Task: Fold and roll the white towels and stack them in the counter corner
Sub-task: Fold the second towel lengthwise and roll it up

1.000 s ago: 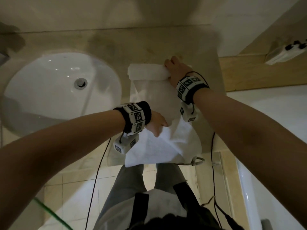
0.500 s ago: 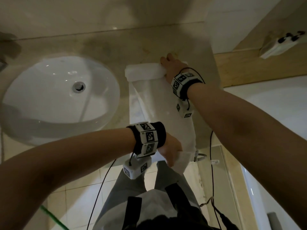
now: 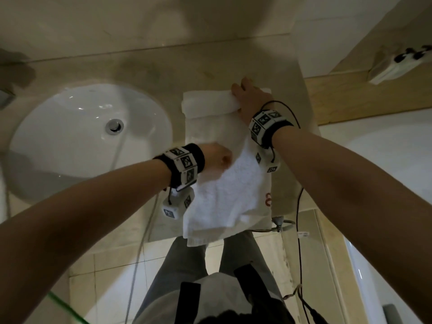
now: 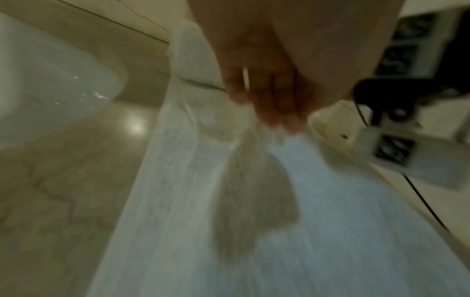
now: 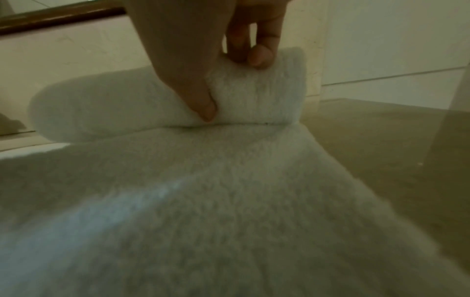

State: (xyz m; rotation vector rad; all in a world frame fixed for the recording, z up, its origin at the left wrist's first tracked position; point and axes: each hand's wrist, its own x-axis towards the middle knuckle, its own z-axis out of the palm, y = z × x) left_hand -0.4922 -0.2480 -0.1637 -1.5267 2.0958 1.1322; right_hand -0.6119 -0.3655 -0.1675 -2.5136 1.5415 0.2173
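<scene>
A white towel (image 3: 224,190) lies lengthwise on the beige counter (image 3: 163,66), just right of the sink. Its far end is wound into a roll (image 3: 208,104). My right hand (image 3: 243,90) grips the roll's right end; in the right wrist view the thumb and fingers of this hand (image 5: 229,88) squeeze the roll (image 5: 114,104). My left hand (image 3: 224,157) pinches a lifted fold of the towel above its flat middle. The left wrist view is blurred, but the left hand (image 4: 274,122) holds towel fabric (image 4: 178,201). The towel's near end hangs over the counter's front edge.
The white oval sink (image 3: 46,178) fills the counter's left side. Walls close the back and right corner beyond the roll. A bathtub (image 3: 385,160) lies to the right, with a white fitting (image 3: 395,66) on its ledge. A metal hook (image 3: 280,224) sticks out below the counter.
My left hand rose from the counter's front edge toward the roll, carrying the towel's near part up over the flat section. The right hand stayed on the roll.
</scene>
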